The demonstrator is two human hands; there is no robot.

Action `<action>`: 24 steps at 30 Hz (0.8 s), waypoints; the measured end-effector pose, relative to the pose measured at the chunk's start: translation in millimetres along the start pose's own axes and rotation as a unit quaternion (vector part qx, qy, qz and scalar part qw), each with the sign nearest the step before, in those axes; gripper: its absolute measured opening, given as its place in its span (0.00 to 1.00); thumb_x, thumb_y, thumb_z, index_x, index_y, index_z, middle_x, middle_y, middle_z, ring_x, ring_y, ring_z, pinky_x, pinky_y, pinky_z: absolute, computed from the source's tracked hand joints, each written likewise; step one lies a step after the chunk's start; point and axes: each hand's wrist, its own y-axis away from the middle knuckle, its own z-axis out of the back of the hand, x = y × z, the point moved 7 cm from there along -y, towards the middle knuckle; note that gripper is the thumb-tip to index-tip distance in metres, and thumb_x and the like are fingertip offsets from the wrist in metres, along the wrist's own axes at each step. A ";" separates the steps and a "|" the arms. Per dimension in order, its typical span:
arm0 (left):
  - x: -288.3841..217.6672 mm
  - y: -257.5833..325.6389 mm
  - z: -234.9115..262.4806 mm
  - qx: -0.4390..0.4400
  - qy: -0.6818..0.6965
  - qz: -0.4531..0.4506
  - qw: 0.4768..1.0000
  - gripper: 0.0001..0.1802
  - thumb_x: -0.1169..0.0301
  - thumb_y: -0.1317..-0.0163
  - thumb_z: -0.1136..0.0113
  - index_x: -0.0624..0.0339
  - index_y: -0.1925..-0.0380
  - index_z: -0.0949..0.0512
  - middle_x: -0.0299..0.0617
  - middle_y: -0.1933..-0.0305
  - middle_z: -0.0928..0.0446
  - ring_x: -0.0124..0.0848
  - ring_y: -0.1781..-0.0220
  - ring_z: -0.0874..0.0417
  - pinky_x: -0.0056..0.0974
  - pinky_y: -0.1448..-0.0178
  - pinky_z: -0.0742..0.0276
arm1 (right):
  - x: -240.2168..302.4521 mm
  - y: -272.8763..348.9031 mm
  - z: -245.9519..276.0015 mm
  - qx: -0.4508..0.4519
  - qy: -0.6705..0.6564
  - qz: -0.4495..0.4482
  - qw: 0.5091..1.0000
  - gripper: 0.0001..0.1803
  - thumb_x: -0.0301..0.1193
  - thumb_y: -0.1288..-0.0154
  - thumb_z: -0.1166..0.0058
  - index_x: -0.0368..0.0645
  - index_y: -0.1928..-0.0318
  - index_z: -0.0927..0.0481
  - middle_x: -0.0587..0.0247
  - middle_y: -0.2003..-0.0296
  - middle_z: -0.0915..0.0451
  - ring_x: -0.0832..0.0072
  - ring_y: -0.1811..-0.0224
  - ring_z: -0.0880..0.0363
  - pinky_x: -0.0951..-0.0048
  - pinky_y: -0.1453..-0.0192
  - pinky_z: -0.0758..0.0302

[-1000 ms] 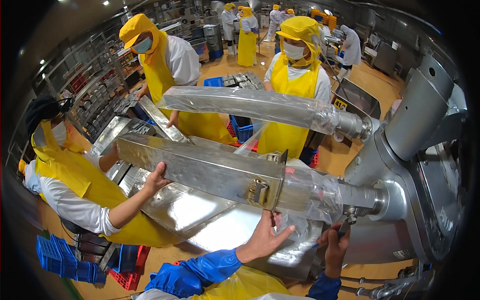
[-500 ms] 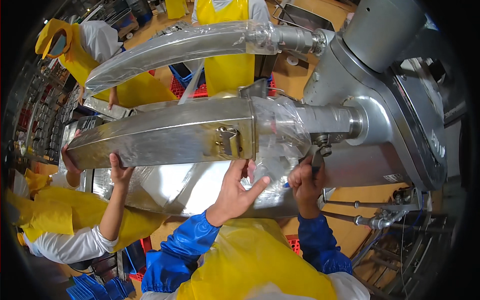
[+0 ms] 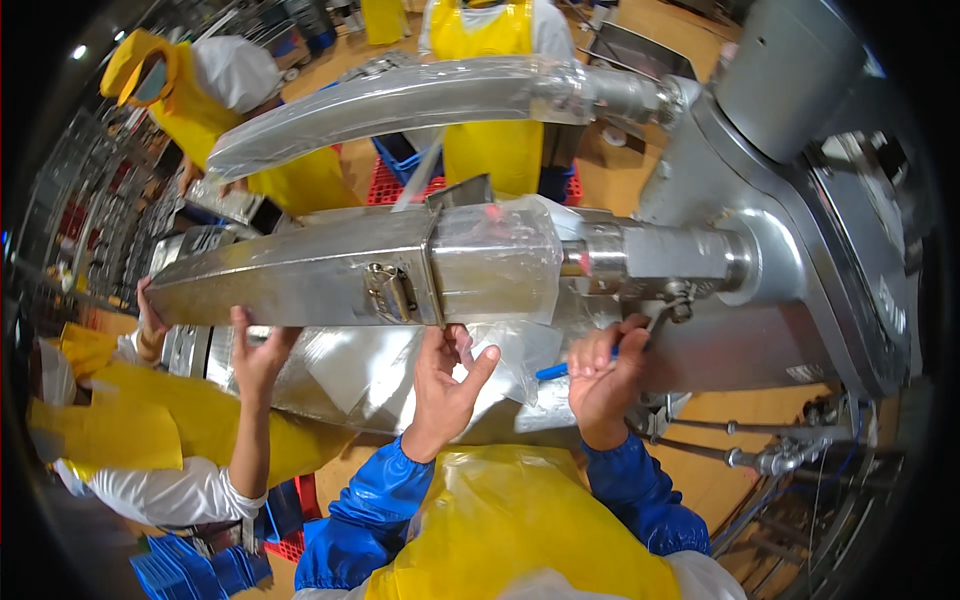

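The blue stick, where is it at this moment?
In the head view, the blue stick is in the right hand, just right of centre, its tip pointing left beside the clear plastic.

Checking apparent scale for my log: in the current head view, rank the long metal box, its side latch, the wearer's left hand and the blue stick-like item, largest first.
1. Long metal box
2. Left hand
3. Side latch and blue stick-like item: unsure; fingers partly cover the latter.
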 end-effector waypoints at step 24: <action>65.2 63.2 88.8 -0.050 0.071 0.082 0.993 0.33 0.69 0.30 0.31 0.59 0.28 0.33 0.26 0.62 0.39 0.16 0.63 0.38 0.24 0.56 0.37 | 10.4 2.1 -19.6 0.008 0.081 0.069 0.994 0.13 0.41 0.15 0.56 0.45 0.50 0.28 0.76 0.78 0.42 0.85 0.81 0.46 0.79 0.78 0.44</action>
